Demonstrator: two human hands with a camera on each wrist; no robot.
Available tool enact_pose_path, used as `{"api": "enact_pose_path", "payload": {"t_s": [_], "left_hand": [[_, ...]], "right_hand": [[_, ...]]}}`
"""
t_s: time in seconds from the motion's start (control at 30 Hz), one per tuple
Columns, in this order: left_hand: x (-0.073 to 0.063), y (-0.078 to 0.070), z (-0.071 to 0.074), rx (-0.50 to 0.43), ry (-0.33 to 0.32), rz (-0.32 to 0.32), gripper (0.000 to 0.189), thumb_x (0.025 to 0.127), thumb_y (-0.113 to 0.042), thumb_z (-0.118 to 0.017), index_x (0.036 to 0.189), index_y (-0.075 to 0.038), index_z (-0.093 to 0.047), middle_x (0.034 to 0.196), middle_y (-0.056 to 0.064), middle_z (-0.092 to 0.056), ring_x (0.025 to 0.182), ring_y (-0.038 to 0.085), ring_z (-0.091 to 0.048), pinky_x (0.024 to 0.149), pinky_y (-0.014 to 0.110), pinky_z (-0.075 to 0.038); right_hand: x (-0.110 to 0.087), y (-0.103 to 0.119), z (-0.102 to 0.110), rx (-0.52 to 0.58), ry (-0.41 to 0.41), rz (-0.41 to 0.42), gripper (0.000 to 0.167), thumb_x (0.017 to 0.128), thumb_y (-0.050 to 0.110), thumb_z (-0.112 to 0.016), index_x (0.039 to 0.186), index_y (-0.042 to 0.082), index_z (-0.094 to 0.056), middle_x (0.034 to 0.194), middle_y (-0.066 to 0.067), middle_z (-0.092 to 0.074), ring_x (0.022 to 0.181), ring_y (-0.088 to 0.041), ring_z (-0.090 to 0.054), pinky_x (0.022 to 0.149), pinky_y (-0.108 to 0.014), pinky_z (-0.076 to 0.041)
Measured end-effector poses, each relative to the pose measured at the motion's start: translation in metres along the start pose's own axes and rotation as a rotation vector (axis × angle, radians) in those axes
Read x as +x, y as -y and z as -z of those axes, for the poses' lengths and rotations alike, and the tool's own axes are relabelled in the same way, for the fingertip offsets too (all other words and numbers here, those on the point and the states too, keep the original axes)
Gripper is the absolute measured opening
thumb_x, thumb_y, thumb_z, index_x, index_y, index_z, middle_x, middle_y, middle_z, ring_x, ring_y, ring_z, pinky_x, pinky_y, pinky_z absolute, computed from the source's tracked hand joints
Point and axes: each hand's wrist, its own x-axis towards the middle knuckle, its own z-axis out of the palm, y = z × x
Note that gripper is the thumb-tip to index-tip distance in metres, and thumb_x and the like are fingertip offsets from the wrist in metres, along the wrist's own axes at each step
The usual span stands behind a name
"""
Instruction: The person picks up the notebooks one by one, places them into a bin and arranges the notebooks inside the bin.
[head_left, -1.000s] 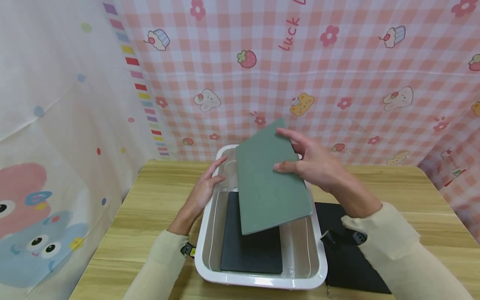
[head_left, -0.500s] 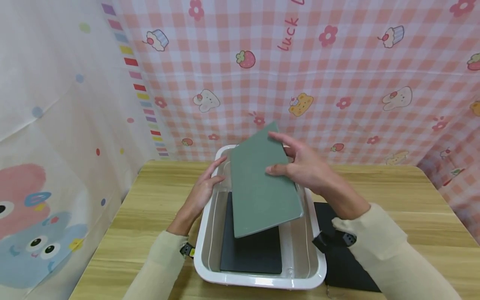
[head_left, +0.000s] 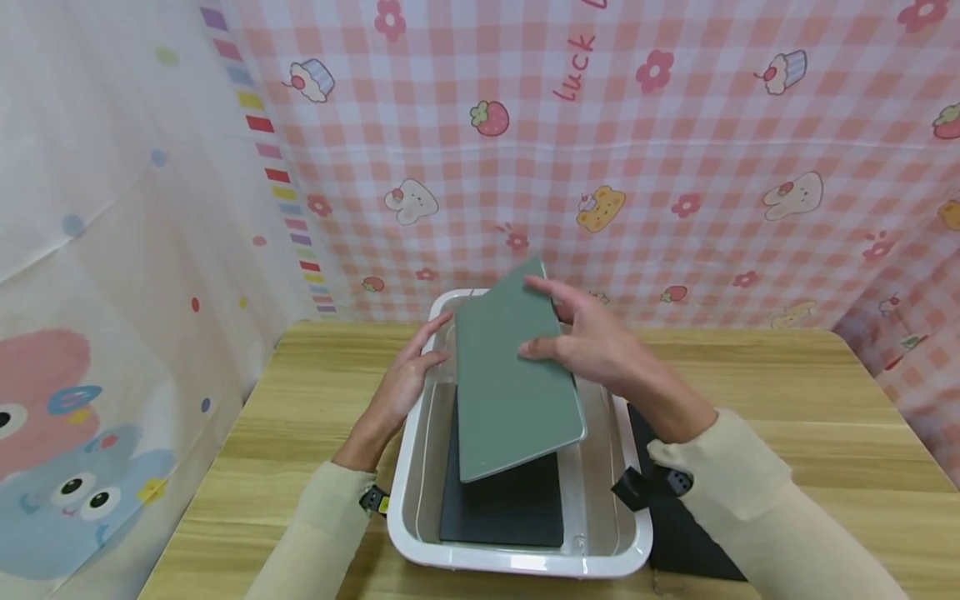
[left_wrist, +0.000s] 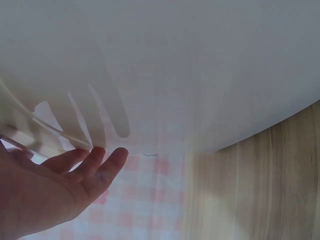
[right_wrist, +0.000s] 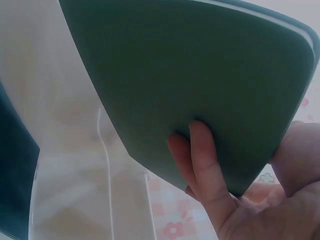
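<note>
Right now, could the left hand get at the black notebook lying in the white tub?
Probably yes: the left hand rests on the white tub rim, and the green notebook covers only the black notebook's far end.

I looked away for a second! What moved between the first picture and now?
The right hand, gripping the flat green notebook, carried it left and lower, further over the white plastic tub. The left hand stayed resting on the tub's left rim, and the dark notebook inside stayed flat on the bottom.
</note>
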Motion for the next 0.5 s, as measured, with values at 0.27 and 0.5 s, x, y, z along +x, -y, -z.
{"api": "enact_pose_path", "payload": {"t_s": [0.27, 0.5], "left_hand": [[-0.001, -0.001, 0.000, -0.008, 0.011, -0.007, 0.053, 0.100, -0.015, -0.045, 0.152, -0.021, -0.040, 0.163, -0.001, -0.025, 0.151, 0.021, -0.013, 0.121, 0.051, -0.006], [-0.002, -0.001, 0.000, 0.007, 0.011, -0.008, 0.053, 0.100, -0.016, -0.044, 0.153, -0.022, -0.039, 0.163, -0.001, -0.025, 0.151, 0.020, -0.013, 0.121, 0.050, -0.007]], "right_hand": [[0.003, -0.002, -0.007, -0.023, -0.017, 0.004, 0.083, 0.087, 0.006, -0.072, 0.157, 0.020, -0.029, 0.149, -0.020, -0.045, 0.121, -0.035, -0.056, 0.095, -0.050, -0.051], [0.005, -0.003, -0.014, -0.021, -0.016, -0.005, 0.084, 0.087, 0.005, -0.072, 0.157, 0.020, -0.029, 0.148, -0.022, -0.045, 0.122, -0.035, -0.056, 0.096, -0.050, -0.051]]}}
